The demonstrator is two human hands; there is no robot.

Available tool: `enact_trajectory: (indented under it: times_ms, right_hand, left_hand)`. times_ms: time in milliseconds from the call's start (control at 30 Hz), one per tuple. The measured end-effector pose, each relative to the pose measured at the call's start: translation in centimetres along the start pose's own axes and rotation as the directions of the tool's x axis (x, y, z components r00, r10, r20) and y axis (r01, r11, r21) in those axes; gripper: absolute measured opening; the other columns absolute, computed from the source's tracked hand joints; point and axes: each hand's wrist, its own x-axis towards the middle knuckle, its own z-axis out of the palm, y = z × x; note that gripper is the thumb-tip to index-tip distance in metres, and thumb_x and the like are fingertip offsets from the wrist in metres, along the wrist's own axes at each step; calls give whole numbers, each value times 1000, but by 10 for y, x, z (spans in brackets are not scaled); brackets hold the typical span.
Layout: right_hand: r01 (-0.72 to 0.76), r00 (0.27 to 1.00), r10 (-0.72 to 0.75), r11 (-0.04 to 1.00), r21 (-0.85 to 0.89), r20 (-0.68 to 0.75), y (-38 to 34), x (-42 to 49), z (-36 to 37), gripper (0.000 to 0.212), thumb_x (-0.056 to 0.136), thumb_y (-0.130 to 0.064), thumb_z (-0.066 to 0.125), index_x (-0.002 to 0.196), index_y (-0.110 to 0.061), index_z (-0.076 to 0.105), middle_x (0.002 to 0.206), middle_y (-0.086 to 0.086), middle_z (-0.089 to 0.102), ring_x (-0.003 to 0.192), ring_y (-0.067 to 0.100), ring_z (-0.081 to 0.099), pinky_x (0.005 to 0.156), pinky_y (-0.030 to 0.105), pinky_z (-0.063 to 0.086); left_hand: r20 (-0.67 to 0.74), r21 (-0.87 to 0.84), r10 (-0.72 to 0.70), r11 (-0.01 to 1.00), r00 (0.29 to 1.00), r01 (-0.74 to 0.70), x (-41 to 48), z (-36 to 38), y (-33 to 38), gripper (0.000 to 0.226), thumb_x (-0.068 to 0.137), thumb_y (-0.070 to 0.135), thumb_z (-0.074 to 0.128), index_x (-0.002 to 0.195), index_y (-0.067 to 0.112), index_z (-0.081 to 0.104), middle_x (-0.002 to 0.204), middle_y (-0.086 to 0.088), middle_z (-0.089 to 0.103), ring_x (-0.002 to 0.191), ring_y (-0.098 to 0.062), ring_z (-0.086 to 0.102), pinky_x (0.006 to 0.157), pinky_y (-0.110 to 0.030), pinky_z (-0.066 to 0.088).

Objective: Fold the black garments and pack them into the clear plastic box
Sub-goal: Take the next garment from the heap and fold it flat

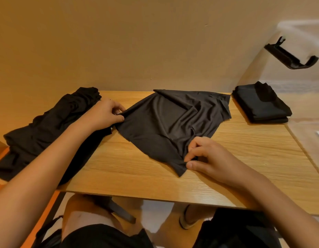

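Both hands grasp the dark garment (173, 120) on the counter (244, 158): left hand (105, 113) pinches its left corner, right hand (207, 158) pinches its near corner.

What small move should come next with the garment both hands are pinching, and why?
Probably lift both pinched corners and fold that edge across. The left hand and right hand each pinch a corner of the garment, which lies spread and wrinkled on the table, not yet folded like the stack at right.
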Motion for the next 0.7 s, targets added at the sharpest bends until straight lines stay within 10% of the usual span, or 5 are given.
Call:
enact_trajectory:
  times_ms: [400, 700]
  right_hand:
    - [-240, 969, 243, 968, 78, -36, 56, -111, -57, 16, 82, -46, 69, 97, -52, 71, 121, -24, 53, 121, 2, 47, 95, 28, 39]
    - [-122, 952, 147, 987, 109, -269, 36, -104, -44, 36, 90, -43, 52, 123, -37, 66, 134, -19, 53, 134, 11, 46, 108, 39, 36]
  left_hand:
    - [143, -356, 62, 934, 988, -7, -133, 56, 27, 58, 87, 15, 76, 131, 44, 52, 76, 11, 59, 57, -4, 50, 65, -13, 43]
    - [-40, -176, 198, 964, 979, -201, -146, 67, 33, 40, 87, 57, 62, 125, 55, 52, 108, 27, 50, 104, 5, 51, 82, -17, 41]
